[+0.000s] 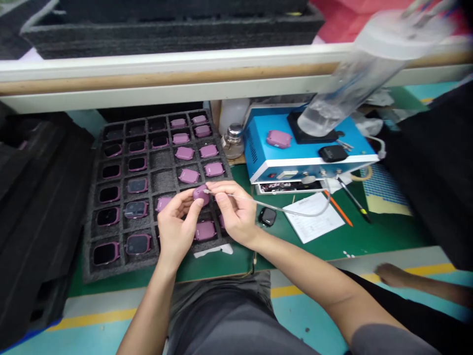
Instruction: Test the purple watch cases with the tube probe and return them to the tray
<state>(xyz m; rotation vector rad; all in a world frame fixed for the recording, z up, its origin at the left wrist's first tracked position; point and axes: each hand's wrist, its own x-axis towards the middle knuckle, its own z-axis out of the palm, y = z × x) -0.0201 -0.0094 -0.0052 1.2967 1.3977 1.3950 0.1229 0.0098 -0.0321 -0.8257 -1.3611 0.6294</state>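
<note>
My left hand (177, 222) is closed round a small purple watch case (201, 194), held up over the black foam tray (92, 266). My right hand (233, 209) pinches the tip of a thin clear tube (288, 211) against that case. The tube runs right to a blue machine (295, 158). The tray holds several purple watch cases (189, 176), some screen-up on the left, some back-up on the right.
A purple case (279, 139) and a black one (332, 153) lie on the blue machine, under a clear cylinder (354, 74). A small metal-topped bottle (233, 141), a black module (267, 216), a paper sheet (314, 217) and pens (342, 209) lie on the green mat. Another person's arm (417, 281) is at right.
</note>
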